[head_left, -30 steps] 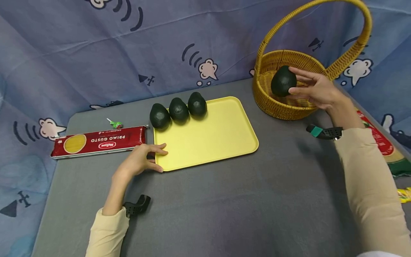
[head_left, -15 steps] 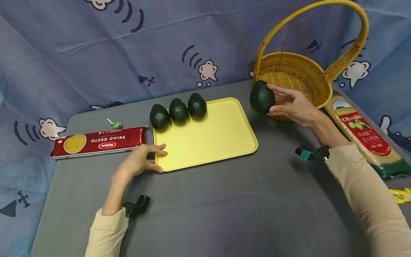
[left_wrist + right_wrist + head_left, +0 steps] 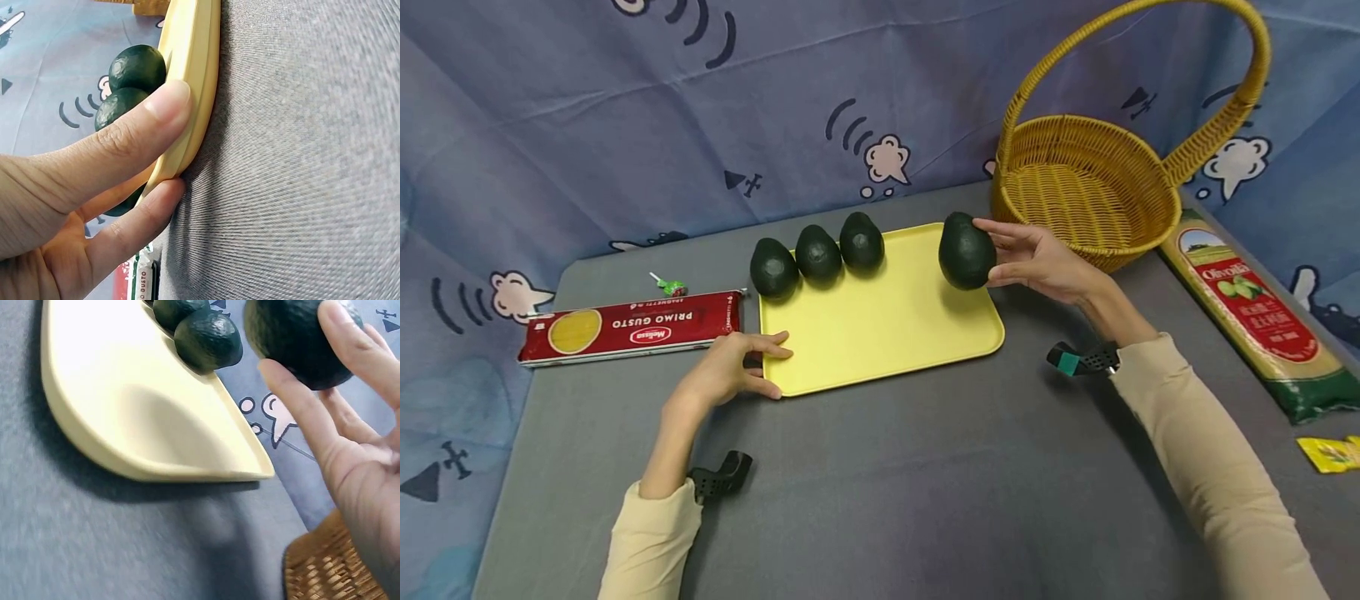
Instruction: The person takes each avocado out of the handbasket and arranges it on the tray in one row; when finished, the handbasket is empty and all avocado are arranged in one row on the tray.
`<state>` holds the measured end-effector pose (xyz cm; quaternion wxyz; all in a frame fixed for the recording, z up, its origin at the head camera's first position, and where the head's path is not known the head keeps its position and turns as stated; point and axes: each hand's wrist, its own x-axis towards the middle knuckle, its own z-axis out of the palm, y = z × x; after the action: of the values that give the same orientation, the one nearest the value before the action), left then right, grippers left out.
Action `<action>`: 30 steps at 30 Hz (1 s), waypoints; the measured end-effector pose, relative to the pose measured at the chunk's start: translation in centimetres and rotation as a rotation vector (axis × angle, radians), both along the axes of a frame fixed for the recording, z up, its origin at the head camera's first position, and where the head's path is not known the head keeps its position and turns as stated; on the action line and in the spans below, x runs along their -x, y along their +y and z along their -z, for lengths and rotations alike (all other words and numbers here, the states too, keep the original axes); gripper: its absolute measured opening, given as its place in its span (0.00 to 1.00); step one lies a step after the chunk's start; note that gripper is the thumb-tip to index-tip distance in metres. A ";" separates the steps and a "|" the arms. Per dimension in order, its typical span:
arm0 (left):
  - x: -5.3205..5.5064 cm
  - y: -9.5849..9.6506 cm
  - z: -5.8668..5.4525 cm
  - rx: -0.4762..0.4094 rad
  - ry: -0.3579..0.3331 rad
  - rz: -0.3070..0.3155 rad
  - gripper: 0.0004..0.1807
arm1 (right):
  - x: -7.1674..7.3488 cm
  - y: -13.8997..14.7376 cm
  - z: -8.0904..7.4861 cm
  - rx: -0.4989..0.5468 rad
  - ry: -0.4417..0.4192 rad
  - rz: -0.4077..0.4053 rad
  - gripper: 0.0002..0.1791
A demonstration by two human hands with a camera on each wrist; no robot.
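My right hand (image 3: 1037,260) grips a dark green avocado (image 3: 967,252) between thumb and fingertips, over the right end of the yellow tray (image 3: 880,333). In the right wrist view that avocado (image 3: 294,337) is held up above the tray, whose surface carries a shadow. My left hand (image 3: 722,367) holds the tray's near left corner, thumb on the front rim and fingers over the left side. The left wrist view shows the thumb (image 3: 165,103) against the tray's wall (image 3: 197,81). Three more avocados (image 3: 818,255) stand in a row along the tray's far left edge.
A wicker basket (image 3: 1078,196) with a tall handle stands at the back right, nothing inside it. Beside it lies a long Olivoilà bag (image 3: 1262,312), with a yellow wrapper (image 3: 1330,454) nearer. Left of the tray are a red spaghetti pack (image 3: 632,327) and a lollipop (image 3: 670,287).
My right hand has carried the avocado out of the basket, leftward and nearer, to above the tray's right end. My left hand has stayed at the tray corner.
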<state>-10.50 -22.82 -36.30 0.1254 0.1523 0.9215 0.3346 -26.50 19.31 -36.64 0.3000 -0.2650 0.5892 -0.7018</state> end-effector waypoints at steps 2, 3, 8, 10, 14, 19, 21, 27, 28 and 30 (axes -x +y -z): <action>0.0 -0.1 0.0 0.002 -0.002 -0.001 0.28 | 0.4 -0.8 0.4 -0.026 -0.017 -0.013 0.38; 0.0 -0.1 0.0 0.000 -0.006 -0.002 0.28 | 0.6 -1.2 0.7 -0.042 -0.021 -0.017 0.38; 0.1 -0.2 0.0 -0.011 -0.017 -0.002 0.27 | 1.6 -3.2 1.5 -0.115 -0.027 -0.020 0.38; 0.0 -0.3 0.1 -0.010 -0.017 -0.003 0.27 | 2.0 -3.8 1.7 -0.137 -0.016 -0.024 0.38; 0.0 -0.3 0.0 -0.007 -0.017 -0.014 0.27 | 2.8 -4.9 1.7 -0.177 -0.003 -0.019 0.38; -0.1 -0.3 -0.1 -0.011 -0.008 -0.002 0.27 | 3.9 -5.9 1.6 -0.208 -0.018 -0.002 0.38; 0.0 -0.2 -0.1 -0.012 -0.008 -0.001 0.27 | 4.4 -6.2 1.7 -0.214 -0.025 0.009 0.38; 0.0 -0.1 0.0 -0.005 -0.023 -0.008 0.28 | 5.6 -6.9 1.6 -0.234 -0.044 0.052 0.38; 0.0 0.0 0.1 -0.007 -0.022 -0.006 0.28 | 5.8 -6.9 1.6 -0.239 -0.046 0.061 0.39; 0.1 0.0 0.1 -0.011 -0.018 -0.007 0.28 | 6.2 -7.1 1.6 -0.247 -0.054 0.077 0.39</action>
<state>-10.57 -22.82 -36.37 0.1315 0.1467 0.9190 0.3415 -32.69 12.26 -38.22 0.3189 -0.1843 0.6727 -0.6417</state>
